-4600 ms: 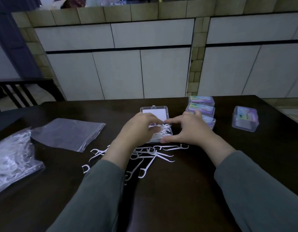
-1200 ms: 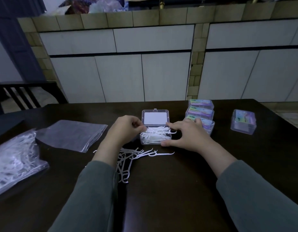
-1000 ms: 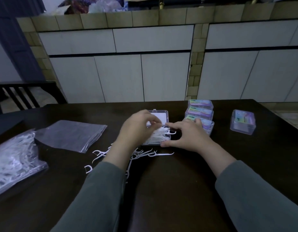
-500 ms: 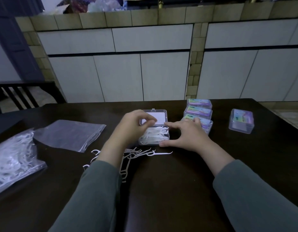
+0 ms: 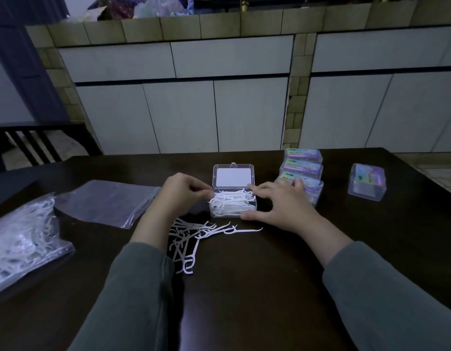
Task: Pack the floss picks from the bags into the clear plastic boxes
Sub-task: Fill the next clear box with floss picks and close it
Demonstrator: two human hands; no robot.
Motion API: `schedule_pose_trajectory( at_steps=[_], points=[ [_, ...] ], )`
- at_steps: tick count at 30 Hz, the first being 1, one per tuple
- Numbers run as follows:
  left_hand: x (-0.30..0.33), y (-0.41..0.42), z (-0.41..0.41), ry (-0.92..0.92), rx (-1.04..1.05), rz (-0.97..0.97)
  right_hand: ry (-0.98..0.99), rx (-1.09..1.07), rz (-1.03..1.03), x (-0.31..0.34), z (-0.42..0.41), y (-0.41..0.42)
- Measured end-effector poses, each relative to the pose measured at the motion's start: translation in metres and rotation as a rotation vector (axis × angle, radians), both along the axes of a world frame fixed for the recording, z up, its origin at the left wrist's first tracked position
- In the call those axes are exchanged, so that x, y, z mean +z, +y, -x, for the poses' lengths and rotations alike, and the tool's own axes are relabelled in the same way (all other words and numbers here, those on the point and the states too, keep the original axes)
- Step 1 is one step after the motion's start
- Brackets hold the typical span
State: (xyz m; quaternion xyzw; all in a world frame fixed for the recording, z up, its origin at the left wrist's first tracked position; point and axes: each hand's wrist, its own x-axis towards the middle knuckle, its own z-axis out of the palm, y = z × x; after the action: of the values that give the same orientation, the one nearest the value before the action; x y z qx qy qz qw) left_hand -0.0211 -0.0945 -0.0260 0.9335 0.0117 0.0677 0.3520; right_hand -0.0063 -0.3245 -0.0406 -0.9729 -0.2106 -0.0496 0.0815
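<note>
Two sleeves: grey, reaching in from the near edge over the dark table (image 5: 244, 287).
Loose floss picks (image 5: 194, 236): a white scatter on the table, just nearer than the open box and between the two forearms.
Left hand (image 5: 178, 196): at the left end of the open box, fingers curled with the tips drawn together at the box's near-left corner; this grip seems to pinch a pick there, though the pinch is too small to read for sure.
Right hand (image 5: 280, 206): fingers spread and fairly straight, thumb on the box's near-right corner and forefinger along its right end, steadying it without curling round it.
Open box (image 5: 233, 206): clear plastic, between the two hands, heaped with white picks; its lid (image 5: 234, 176) lies tipped back on the far side.
Full bag (image 5: 21, 239): far left, clear, packed with picks.
Flat bag (image 5: 105, 201): clear, lying just right of the full one.
Closed boxes (image 5: 301, 168): three in a row beyond the right hand.
Single box (image 5: 367, 182): further right, apart from the row.
</note>
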Motion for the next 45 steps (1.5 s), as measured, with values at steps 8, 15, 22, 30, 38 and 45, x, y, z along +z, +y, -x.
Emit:
schedule_pose_trajectory(
  at_steps=[8, 15, 22, 30, 38, 45],
  points=[
    [0.006, 0.015, 0.008, 0.036, -0.032, -0.002, 0.019, -0.002, -0.078, -0.001, 0.004, 0.004],
    [0.005, 0.011, 0.009, 0.077, -0.056, 0.025, 0.234, -0.02, -0.436, -0.01, 0.002, 0.004],
    [-0.005, -0.001, -0.009, -0.087, 0.051, 0.156, 0.284, -0.033, -0.554, -0.012, 0.004, 0.006],
    [0.007, -0.014, 0.006, -0.21, -0.092, 0.301, 0.253, -0.004, -0.522, -0.015, -0.001, 0.005],
    [0.0, -0.013, 0.01, -0.1, -0.266, -0.054, 0.096, 0.059, -0.386, -0.015, 0.0, 0.005],
    [-0.004, -0.018, 0.009, -0.147, -0.233, -0.117, 0.051, 0.041, -0.347, -0.018, -0.002, 0.007]
  ],
)
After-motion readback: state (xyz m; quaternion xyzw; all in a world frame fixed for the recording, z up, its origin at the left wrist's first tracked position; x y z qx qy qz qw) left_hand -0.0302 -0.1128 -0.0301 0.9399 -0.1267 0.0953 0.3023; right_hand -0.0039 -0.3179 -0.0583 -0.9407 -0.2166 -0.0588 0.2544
